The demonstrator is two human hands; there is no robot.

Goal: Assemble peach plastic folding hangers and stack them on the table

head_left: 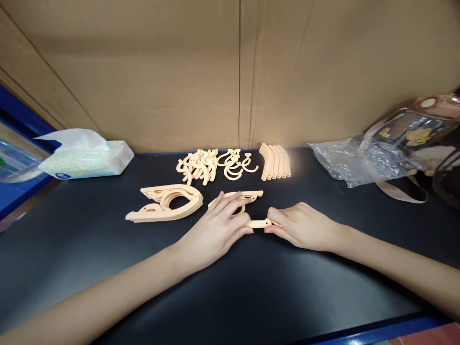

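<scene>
Black table (72, 268) looks smooth; anything knocked could skid. Left hand (219, 225) and right hand (305, 225) next: both pinching, fingertips near each other but apart. Stack of looped cream frames (192, 206) sits left of the left hand; a wide elbow or wrist swing could topple it. Single looped frame (257, 193) is partly under left fingers; can't tell if they touch it. Lifting carelessly could drag it. Row of curved bars (276, 163) behind could scatter if bumped. Hook pile (199, 165) looks tangle-prone. Smallest: short cream piece (259, 224), clamped between both hands, hole near its right end. Uneven squeeze or twist could slip it loose or stress that end.
</scene>
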